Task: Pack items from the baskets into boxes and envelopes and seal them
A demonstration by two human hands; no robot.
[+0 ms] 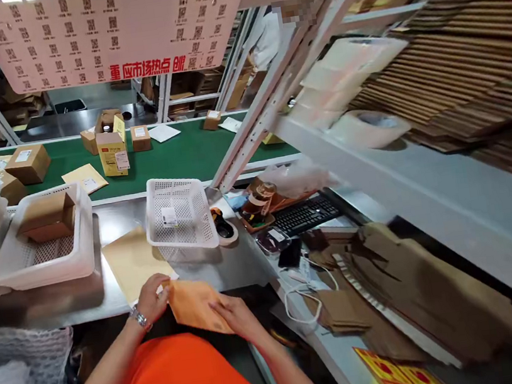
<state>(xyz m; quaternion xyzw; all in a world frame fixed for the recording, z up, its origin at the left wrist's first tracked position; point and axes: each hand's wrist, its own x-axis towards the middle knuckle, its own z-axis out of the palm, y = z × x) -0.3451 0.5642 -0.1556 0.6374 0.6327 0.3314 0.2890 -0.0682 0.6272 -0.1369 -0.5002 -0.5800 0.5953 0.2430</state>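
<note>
An orange-tinted padded envelope (195, 303) is held between both hands, just above the orange shirt. My left hand (154, 298) pinches its left end, with a bit of white paper at the fingers. At the right end, my right hand (237, 314) grips the envelope, thumb on top. A larger tan envelope (135, 260) lies flat on the metal table (215, 274) beyond my left hand. Behind it stands a white perforated basket (159, 231) with a small labelled item (169, 217) inside.
Another white basket (48, 275) holds a cardboard box (47, 218). A tape dispenser (224, 227) sits right of the near basket. Parcels lie on the green conveyor (170, 159). A keyboard (305, 213), cables and cardboard fill the right side, below a slanted shelf (428, 193).
</note>
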